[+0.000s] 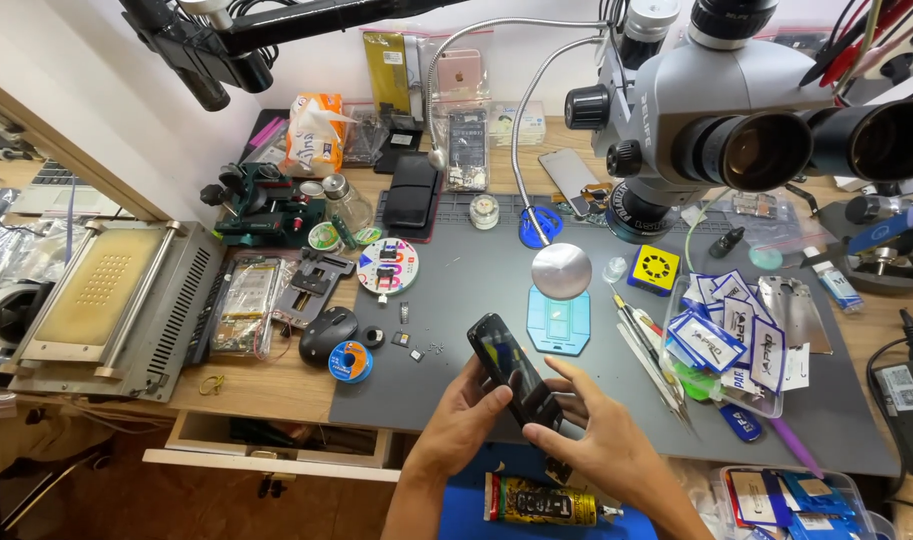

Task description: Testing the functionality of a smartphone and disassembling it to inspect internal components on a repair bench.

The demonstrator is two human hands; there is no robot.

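Left hand (463, 413), right hand (591, 432) half-hide phone (513, 369).

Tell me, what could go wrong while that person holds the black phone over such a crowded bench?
The black phone is held tilted between the left hand and right hand, above the grey mat; a slip could drop it onto the tiny loose parts there. Those parts might scatter if brushed. The tweezers lie close to the right hand and could get knocked.
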